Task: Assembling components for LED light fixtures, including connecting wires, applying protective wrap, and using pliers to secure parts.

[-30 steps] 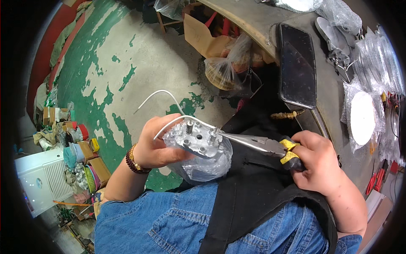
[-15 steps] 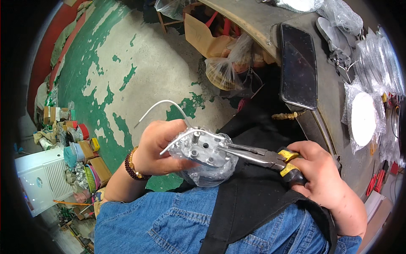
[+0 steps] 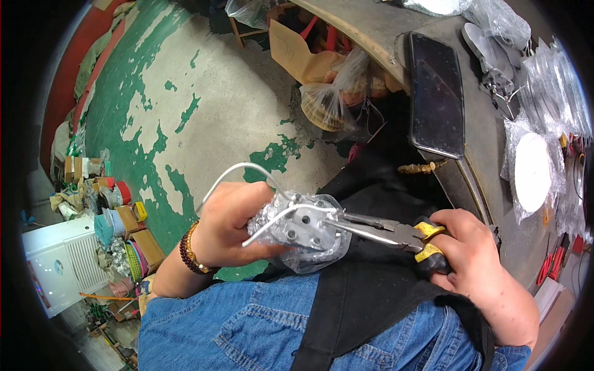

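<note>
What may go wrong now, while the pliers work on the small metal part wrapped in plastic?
1. The pliers point toward the left hand, which holds the metal part. If the tips slip, they may hit its fingers.
2. The plastic wrap is loose around the part, so the hold could slide.
3. The white wires curve free above the hand and might snag or bend sharply.

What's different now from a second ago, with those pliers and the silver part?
The white wire has bent lower, and the left hand has turned the bagged metal part slightly. The pliers in the right hand stay at its edge; both grips and the lap position are unchanged.
</note>
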`<state>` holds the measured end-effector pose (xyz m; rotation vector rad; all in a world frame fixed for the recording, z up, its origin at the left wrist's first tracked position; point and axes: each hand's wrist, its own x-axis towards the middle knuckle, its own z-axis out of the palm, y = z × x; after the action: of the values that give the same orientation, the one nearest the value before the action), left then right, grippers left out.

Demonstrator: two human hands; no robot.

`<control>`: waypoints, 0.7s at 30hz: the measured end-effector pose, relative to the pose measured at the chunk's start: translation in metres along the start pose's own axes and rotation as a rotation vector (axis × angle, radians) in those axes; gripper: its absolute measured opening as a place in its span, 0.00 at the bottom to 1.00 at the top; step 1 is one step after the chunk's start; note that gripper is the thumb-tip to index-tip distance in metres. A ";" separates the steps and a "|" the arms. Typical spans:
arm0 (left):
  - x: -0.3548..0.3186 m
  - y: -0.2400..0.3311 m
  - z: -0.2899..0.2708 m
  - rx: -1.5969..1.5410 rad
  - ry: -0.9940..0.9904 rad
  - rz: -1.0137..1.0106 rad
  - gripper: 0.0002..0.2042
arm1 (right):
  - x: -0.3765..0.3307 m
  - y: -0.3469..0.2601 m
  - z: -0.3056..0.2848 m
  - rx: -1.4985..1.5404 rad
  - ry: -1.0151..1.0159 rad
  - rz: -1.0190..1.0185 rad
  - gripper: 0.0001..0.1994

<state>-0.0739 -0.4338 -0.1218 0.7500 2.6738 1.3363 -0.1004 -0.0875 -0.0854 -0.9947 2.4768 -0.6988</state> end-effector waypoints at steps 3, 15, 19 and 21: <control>0.001 -0.006 0.003 -0.106 -0.036 0.010 0.17 | -0.002 0.005 0.006 -0.116 0.121 -0.089 0.18; -0.002 -0.007 0.024 -0.370 0.065 -0.102 0.15 | -0.002 0.013 0.023 0.132 0.087 -0.040 0.17; -0.002 -0.007 0.029 -0.342 0.086 -0.063 0.15 | -0.007 0.021 0.033 0.387 -0.046 0.005 0.20; -0.001 -0.005 0.029 -0.343 0.106 -0.071 0.15 | -0.007 0.023 0.033 0.301 0.028 -0.018 0.20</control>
<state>-0.0677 -0.4159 -0.1438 0.5528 2.4172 1.7944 -0.0905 -0.0784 -0.1241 -0.8982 2.2968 -1.0607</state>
